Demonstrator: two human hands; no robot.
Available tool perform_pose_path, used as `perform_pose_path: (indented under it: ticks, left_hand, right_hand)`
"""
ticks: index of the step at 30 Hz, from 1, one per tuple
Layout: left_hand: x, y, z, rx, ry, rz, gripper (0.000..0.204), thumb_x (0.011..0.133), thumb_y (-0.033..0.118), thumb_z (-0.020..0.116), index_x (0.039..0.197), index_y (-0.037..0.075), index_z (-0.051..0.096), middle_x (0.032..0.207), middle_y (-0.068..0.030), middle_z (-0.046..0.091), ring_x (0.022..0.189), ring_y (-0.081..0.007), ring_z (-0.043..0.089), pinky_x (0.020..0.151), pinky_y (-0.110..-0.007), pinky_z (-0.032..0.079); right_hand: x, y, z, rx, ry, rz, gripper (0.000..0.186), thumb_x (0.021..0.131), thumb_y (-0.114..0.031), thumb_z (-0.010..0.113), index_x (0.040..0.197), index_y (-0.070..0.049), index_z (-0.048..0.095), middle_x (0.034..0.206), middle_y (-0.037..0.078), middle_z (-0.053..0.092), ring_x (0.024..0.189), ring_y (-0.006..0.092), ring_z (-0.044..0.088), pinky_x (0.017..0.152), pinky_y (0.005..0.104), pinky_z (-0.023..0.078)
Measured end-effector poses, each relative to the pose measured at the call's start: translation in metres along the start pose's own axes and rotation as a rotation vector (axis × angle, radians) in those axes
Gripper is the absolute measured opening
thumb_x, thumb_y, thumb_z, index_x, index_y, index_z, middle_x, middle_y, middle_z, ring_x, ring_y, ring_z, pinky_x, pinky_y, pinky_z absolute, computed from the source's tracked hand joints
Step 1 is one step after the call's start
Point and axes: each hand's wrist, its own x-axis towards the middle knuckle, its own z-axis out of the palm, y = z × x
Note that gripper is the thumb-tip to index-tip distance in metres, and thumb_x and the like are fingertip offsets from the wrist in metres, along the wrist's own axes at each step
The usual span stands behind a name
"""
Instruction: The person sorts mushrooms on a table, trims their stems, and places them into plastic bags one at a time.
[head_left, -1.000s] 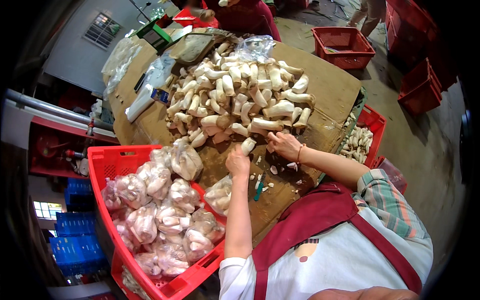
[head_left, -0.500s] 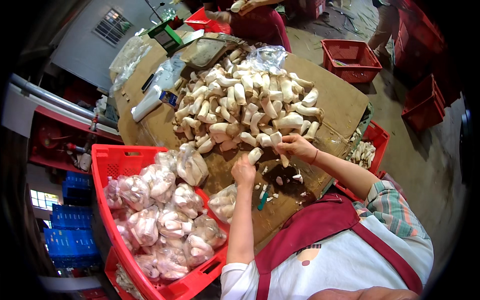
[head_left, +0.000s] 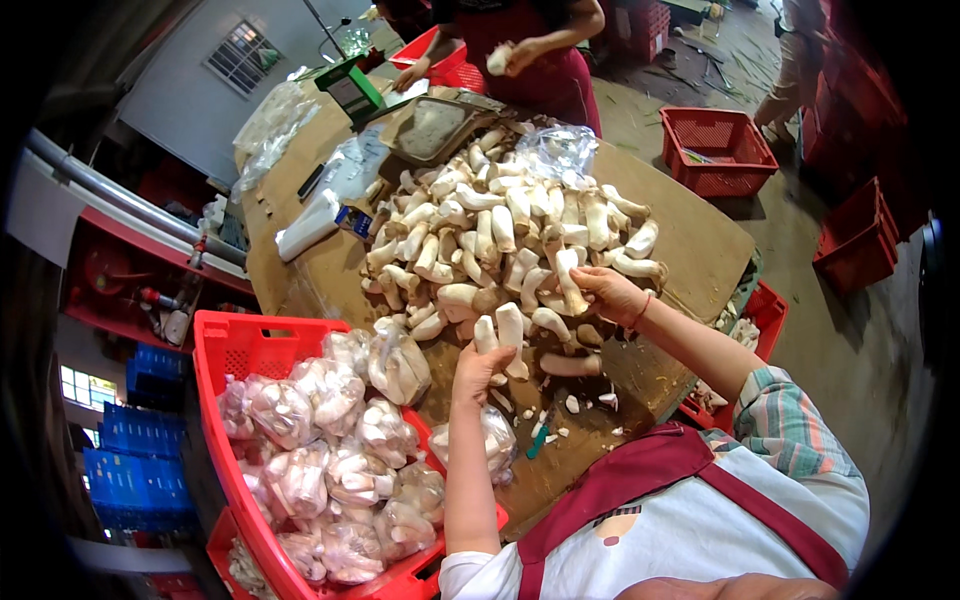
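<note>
A big heap of king oyster mushrooms (head_left: pixel 487 235) covers the middle of the table. At its near edge, my left hand (head_left: pixel 478 376) is closed round two pale mushrooms (head_left: pixel 509 330), which stand upright side by side. To the right, my right hand (head_left: pixel 612 296) grips another king oyster mushroom (head_left: pixel 570 281) between thumb and fingers, at the edge of the heap. One loose mushroom (head_left: pixel 571 365) lies on the table between my hands. Nearer me are white trimmings (head_left: pixel 572 404) and a small green-handled tool (head_left: pixel 538 440); its far end is hard to make out.
A red crate (head_left: pixel 232 425) of bagged mushrooms stands at the left, with a filled clear bag (head_left: pixel 496 440) beside it. A green scale (head_left: pixel 350 90) and a tray (head_left: pixel 432 128) sit at the back. Across the table a co-worker (head_left: pixel 520 60) holds a mushroom. Red crates (head_left: pixel 715 150) stand right.
My left hand has gone from one mushroom to two. My right hand now holds its mushroom higher against the heap. A mushroom now lies between my hands, and the co-worker's hands have moved apart.
</note>
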Motion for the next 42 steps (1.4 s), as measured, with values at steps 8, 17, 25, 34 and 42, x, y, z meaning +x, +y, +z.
perform_pose_path:
  ticks: [8,17,25,34,42]
  left_hand:
    - [0.067,0.060,-0.031,-0.280,-0.044,0.204,0.042,0.081,0.013,0.068,0.114,-0.008,0.055,0.098,-0.0149,0.067,0.089,-0.0233,0.066,0.080,-0.033,0.055]
    - [0.162,0.172,-0.024,0.669,0.707,0.543,0.054,0.071,0.016,0.075,0.120,0.002,0.056,0.109,-0.0164,0.065,0.098,-0.0301,0.064,0.086,-0.041,0.049]
    - [0.213,0.165,-0.040,1.120,0.305,0.677,0.050,0.081,0.012,0.065,0.127,0.001,0.050,0.133,-0.0200,0.049,0.121,-0.0337,0.048,0.104,-0.039,0.037]
    - [0.060,0.032,0.033,0.929,-0.032,1.087,0.019,0.079,0.018,0.070,0.093,0.006,0.063,0.085,-0.0079,0.063,0.081,-0.0254,0.061,0.075,-0.037,0.048]
    - [0.019,-0.070,0.042,1.142,-0.423,0.802,0.040,0.069,0.019,0.076,0.105,0.007,0.062,0.103,-0.0101,0.057,0.097,-0.0289,0.055,0.084,-0.038,0.047]
  right_hand:
    - [0.061,-0.065,-0.006,-0.354,0.120,-0.058,0.022,0.096,-0.034,0.054,0.095,-0.011,0.055,0.066,-0.007,0.039,0.053,0.0037,0.033,0.047,0.0188,0.028]
    - [0.158,-0.130,0.029,-0.841,0.370,-0.455,0.032,0.092,-0.031,0.059,0.102,-0.001,0.061,0.076,0.005,0.064,0.063,0.0116,0.056,0.056,0.0257,0.044]
    - [0.232,-0.109,0.011,-1.797,-0.030,-0.562,0.034,0.092,-0.032,0.050,0.118,-0.014,0.063,0.115,0.012,0.062,0.099,0.0280,0.062,0.082,0.0385,0.049]
    - [0.187,-0.113,0.011,-0.934,0.233,-0.507,0.026,0.093,-0.027,0.057,0.109,-0.010,0.068,0.084,0.004,0.069,0.064,0.0098,0.057,0.056,0.0251,0.044]
    - [0.058,-0.136,-0.066,-0.223,0.323,-0.382,0.029,0.095,-0.024,0.054,0.117,-0.006,0.061,0.076,-0.008,0.051,0.059,0.0001,0.038,0.048,0.0150,0.028]
